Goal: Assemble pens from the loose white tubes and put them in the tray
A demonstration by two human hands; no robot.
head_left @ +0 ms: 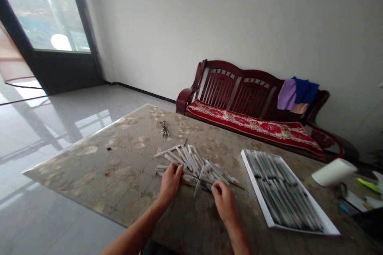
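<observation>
A loose pile of white and clear pen barrels lies on the table in front of me, with a few dark thin sticks among them. My left hand is closed in a pinch at the pile's near left side. At its near right side, my right hand is also pinched shut. Between the two hands runs a thin dark pen refill, its ends reaching the fingertips of both. One clear pen tube crosses behind it at a slant. Blur hides the exact grip.
Right of the pile lies a white box filled with rows of pens. Beyond it are a white paper roll and blurred items. Black glasses lie at the back of the patterned table. A wooden bench stands behind.
</observation>
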